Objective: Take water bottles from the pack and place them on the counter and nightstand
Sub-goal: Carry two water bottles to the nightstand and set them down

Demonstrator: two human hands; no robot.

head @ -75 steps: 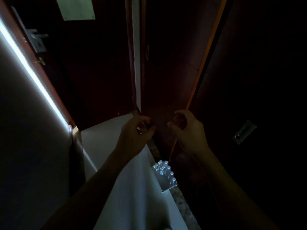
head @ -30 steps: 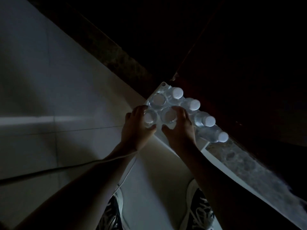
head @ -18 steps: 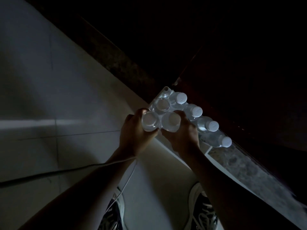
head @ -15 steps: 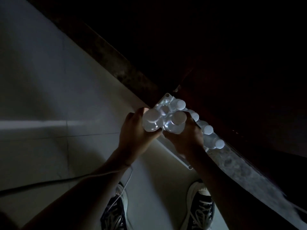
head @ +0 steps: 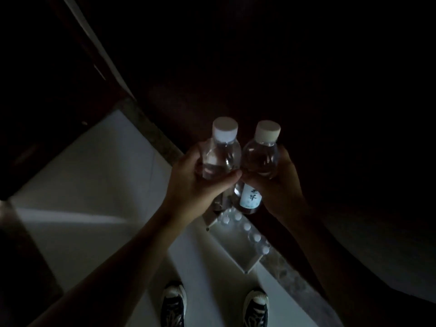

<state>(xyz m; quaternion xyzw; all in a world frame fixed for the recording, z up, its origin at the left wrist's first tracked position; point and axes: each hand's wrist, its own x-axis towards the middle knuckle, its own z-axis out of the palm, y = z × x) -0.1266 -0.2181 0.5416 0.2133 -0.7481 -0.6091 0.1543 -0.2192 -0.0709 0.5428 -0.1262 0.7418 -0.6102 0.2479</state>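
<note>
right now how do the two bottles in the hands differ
The left hand grips the left bottle, whose cap reads cool white; the right hand grips the right bottle, whose cap reads warmer cream. The right bottle shows a pale label below the fingers; the left bottle's lower body is hidden. Both are clear, capped, upright and side by side.

Pale floor open to left. Dark wall close ahead and right of raised bottles. Bottle pack on floor against stone border strip, just ahead of shoes.
</note>
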